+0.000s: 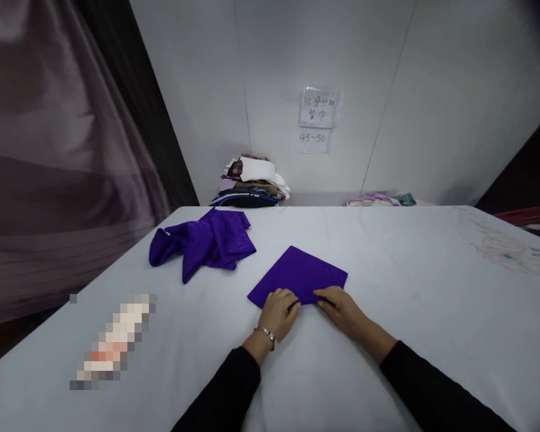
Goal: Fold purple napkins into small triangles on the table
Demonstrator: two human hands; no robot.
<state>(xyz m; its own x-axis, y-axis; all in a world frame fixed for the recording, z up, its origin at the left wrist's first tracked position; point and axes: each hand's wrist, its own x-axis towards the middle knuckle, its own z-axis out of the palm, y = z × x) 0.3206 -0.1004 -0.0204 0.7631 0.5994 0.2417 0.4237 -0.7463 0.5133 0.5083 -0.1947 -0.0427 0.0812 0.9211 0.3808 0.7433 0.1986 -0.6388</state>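
Observation:
A folded purple cloth napkin (303, 273) lies flat on the white-covered table, its layers making a four-sided shape with a point at the far side. At its near edge, my left hand (279, 312) rests with bent fingers over the cloth and the thumb along the fold. A bracelet circles that wrist. To the right, my right hand (342, 307) pinches the same near edge between thumb and fingers. Parts of the edge are hidden under both hands. Farther back on the left lies a crumpled purple cloth (211, 243), apart from the folded one.
A pile of folded clothes (252, 183) stands behind the table's far edge, with more fabric (378, 199) to its right. A blurred-out flat item (119, 336) lies at front left. Paper signs (317, 117) hang on the wall. A curtain (63, 150) borders the left side.

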